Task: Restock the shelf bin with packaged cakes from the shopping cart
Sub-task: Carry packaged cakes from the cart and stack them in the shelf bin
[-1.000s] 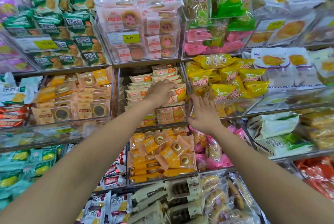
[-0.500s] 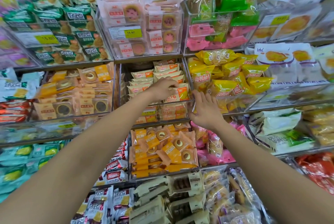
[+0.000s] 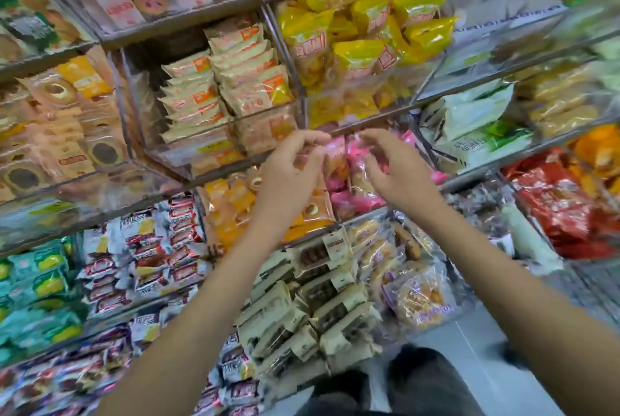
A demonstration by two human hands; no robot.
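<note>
Cream-and-orange packaged cakes (image 3: 231, 86) stand in rows inside a clear shelf bin (image 3: 188, 154) at centre left. My left hand (image 3: 292, 167) hangs just below and to the right of the bin's front corner. Its fingers are loosely curled with nothing in them. My right hand (image 3: 396, 167) is beside it, in front of pink packets (image 3: 339, 164), also loosely curled and holding nothing. Neither hand touches the bin. The shopping cart is out of view.
Yellow packets (image 3: 362, 33) fill the bin to the right. Orange ring-cake packs (image 3: 231, 204) lie one shelf down, beige sandwich-cake packs (image 3: 302, 308) below those, and red bags (image 3: 557, 201) at right. Grey floor (image 3: 476, 348) and my dark trousers (image 3: 426, 382) show at the bottom.
Both hands have pulled back out of the cake bin and dropped below its front edge. The view has tilted downward, so the shelves appear higher.
</note>
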